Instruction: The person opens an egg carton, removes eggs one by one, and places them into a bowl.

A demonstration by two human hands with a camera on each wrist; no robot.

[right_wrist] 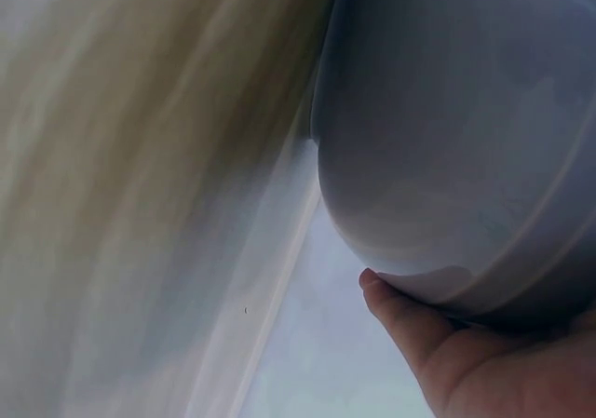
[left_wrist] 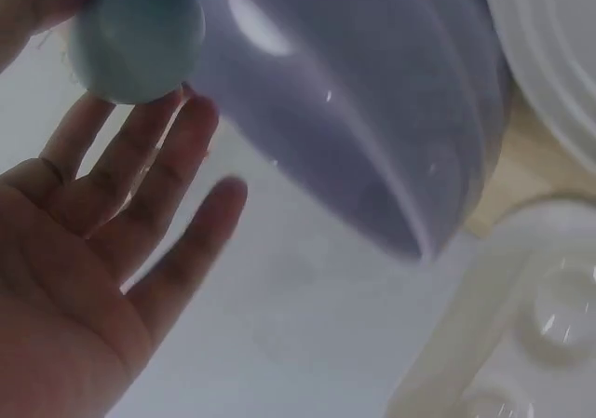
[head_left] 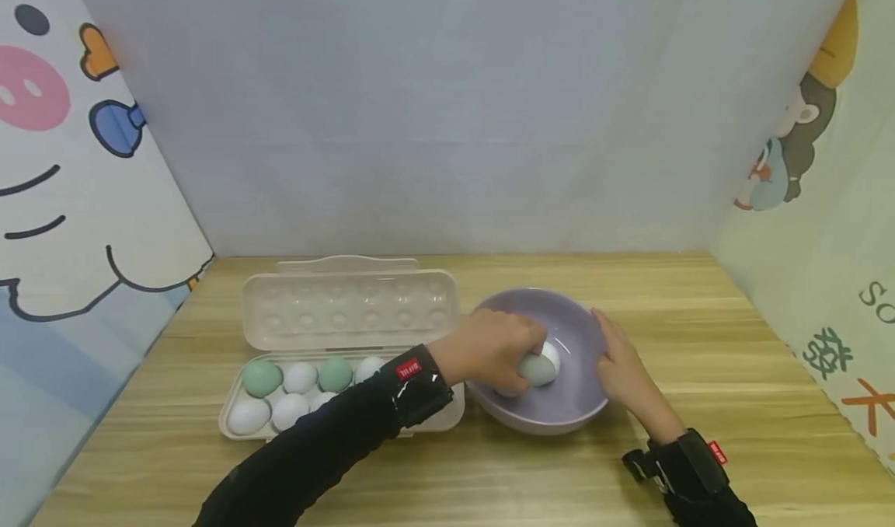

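My left hand [head_left: 492, 348] reaches over the purple bowl [head_left: 576, 379] and holds a pale green egg [head_left: 537, 370] between thumb and fingertips. The left wrist view shows that egg [left_wrist: 138, 36] at the fingertips, in front of the bowl [left_wrist: 372, 83]. A white egg [head_left: 551, 355] lies in the bowl just behind it; another pale shape under the hand is mostly hidden. At the bowl's right side, my right hand [head_left: 624, 364] grips the rim. In the right wrist view its thumb lies against the bowl's outer wall [right_wrist: 447, 185].
Left of the bowl, an egg carton [head_left: 225, 418] stands with its clear lid [head_left: 349, 309] folded back. It holds several white and green eggs, partly covered by the left sleeve [head_left: 329, 426]. Beneath is a wood-grain table [head_left: 531, 480]; a pale wall [head_left: 461, 123] rises behind.
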